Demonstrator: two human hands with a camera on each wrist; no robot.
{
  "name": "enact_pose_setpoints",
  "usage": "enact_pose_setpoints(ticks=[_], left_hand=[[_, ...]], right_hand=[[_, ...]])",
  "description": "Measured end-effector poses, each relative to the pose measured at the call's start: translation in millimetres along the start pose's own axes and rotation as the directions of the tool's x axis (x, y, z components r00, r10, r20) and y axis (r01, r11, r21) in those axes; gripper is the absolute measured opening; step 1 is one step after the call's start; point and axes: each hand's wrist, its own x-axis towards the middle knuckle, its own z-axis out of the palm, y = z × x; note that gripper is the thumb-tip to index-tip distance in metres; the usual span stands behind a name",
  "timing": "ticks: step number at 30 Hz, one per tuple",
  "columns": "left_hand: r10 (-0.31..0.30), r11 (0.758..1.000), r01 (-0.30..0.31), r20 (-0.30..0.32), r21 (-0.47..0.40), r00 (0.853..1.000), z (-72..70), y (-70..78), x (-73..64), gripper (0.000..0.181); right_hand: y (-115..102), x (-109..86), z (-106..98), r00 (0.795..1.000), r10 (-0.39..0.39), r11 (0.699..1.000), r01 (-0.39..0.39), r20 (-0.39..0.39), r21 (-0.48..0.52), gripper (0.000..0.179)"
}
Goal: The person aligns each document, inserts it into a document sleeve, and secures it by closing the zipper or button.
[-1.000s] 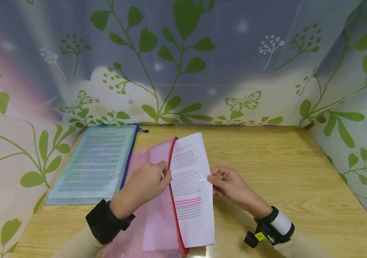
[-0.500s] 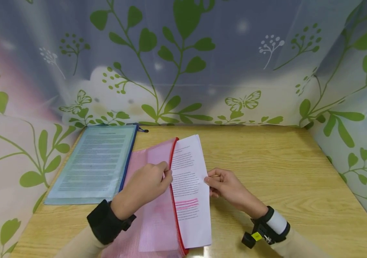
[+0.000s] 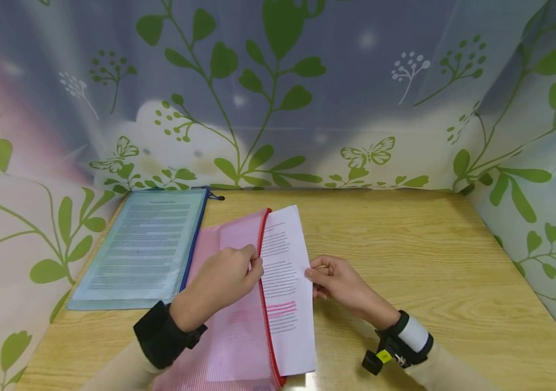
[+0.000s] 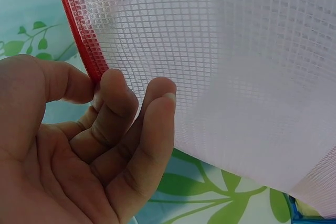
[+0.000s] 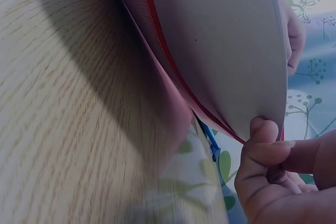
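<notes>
A pink mesh zipper pouch (image 3: 238,347) with a red zipper edge lies at the front of the table, its mouth facing right. Printed paper sheets (image 3: 289,342) with pink highlighted lines are partly inside it and partly sticking out to the right. My left hand (image 3: 224,279) pinches the pouch's red edge between thumb and forefinger; the left wrist view shows the mesh wall (image 4: 168,30) lifted there. With thumb and fingers, my right hand (image 3: 341,279) pinches the right edge of the sheets. From the right wrist view, the paper's blank back (image 5: 220,51) bows between the red edges.
A blue mesh zipper pouch (image 3: 136,250) with a printed page inside lies at the table's left, its dark blue zipper toward the pink pouch. Wood-grain tabletop (image 3: 419,260) extends to the right. A leaf-patterned curtain (image 3: 278,98) encloses the back and sides.
My right hand has moved left with the sheets, and less of the paper sticks out of the pink pouch. The left hand keeps its pinch on the red edge, almost still.
</notes>
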Motion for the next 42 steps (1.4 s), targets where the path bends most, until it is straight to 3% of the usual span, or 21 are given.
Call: enact_pose_setpoints(ticks=[16,27,42], left_hand=[[0.023,1.000,-0.022,-0.035,0.022,0.999,1.7,0.3,1.9,0.022],[0.020,1.000,-0.020,0.015,0.018,1.000,3.1,2.3,2.6,0.021],[0.014,1.000,-0.013,0.014,-0.007,1.000,3.4,1.5,2.1,0.019]], right_hand=[[0,5.5,11,0.999,0.040,0.999,-0.039,0.019,-0.028,0.024],[4,6.1,11,0.999,0.044,0.995,-0.042,0.019,-0.090,0.024],[3,14.1,23,0.997,0.065,0.995,-0.062,0.043,-0.079,0.021]])
